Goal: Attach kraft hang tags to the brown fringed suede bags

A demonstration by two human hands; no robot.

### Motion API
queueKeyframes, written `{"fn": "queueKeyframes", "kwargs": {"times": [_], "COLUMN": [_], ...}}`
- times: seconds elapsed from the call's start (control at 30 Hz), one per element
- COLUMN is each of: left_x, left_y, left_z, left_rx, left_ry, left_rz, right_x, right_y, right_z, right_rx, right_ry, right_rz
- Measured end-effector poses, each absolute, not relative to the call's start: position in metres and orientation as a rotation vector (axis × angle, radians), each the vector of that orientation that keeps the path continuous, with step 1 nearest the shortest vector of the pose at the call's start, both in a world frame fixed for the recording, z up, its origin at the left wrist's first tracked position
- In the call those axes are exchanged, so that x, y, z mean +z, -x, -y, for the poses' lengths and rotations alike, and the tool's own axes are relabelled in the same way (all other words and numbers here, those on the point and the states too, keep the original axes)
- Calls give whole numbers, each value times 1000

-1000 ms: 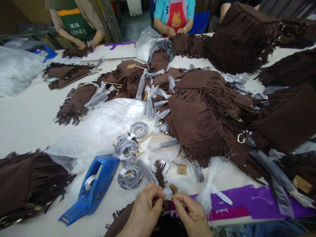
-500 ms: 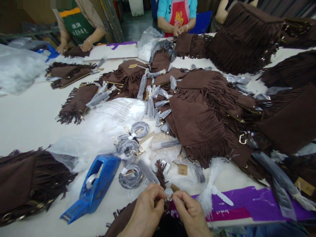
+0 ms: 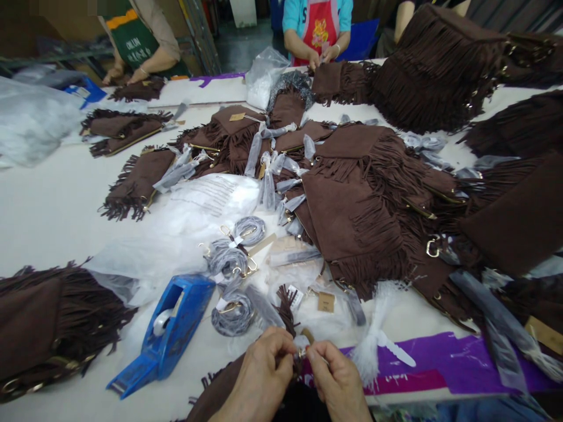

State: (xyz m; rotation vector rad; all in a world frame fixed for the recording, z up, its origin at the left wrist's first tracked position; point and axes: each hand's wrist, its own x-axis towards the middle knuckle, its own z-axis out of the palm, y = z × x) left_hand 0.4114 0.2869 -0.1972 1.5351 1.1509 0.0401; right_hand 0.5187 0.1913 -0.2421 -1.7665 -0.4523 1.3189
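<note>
At the near edge of the table, my left hand and my right hand are closed in fingertip pinches, almost meeting. Between the fingertips is a small shiny metal fitting; its exact kind is too small to make out. A brown fringed bag lies under my left hand, partly covered by it. Just beyond my fingers are a brown tassel and a kraft paper tag on clear plastic. A bundle of white tag fasteners lies right of my right hand.
A blue tape dispenser and wrapped coiled straps lie to the left. Brown fringed bags are heaped across the middle and right. Purple sheeting covers the front edge. Co-workers stand opposite, one in a red apron.
My hands stay almost in place, still pinching the metal fitting. Across the table, the red-aproned person's hands have moved apart slightly, and the green-aproned person's hands have shifted.
</note>
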Motion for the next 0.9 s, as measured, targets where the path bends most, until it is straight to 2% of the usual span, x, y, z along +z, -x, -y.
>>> {"fn": "queueKeyframes", "kwargs": {"times": [0.4,0.9], "left_x": [-199,-196], "left_y": [-410,-412], "left_z": [-283,-285], "left_rx": [26,24], "left_ry": [-1560,-1542], "left_rz": [-1181,-1179], "right_x": [-241,-237], "right_y": [-512,-526], "right_z": [-188,-184], "right_rx": [1195,1226], "right_ry": [1836,1714], "right_rz": [479,744]}}
